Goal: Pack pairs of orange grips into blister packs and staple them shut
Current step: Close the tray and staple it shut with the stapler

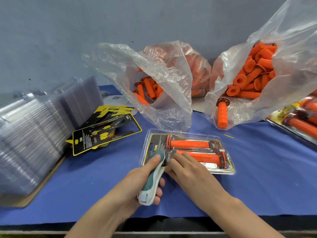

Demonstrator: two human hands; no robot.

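"While the left hand (139,179) grips the stapler (152,179) on the near-middle blister pack (214,167)'s left edge, where's the right hand (187,170)?"

"Flat on it, fingers straight. Stapling step, I'd say; next needs a firm squeeze."

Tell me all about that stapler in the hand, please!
The stapler is white with a teal top, and looks like smooth plastic. The left hand grips it, thumb on the teal top, fingers curled underneath. It points away from the person, its nose over the near edge of the blister pack. The right hand rests on the pack right beside it.
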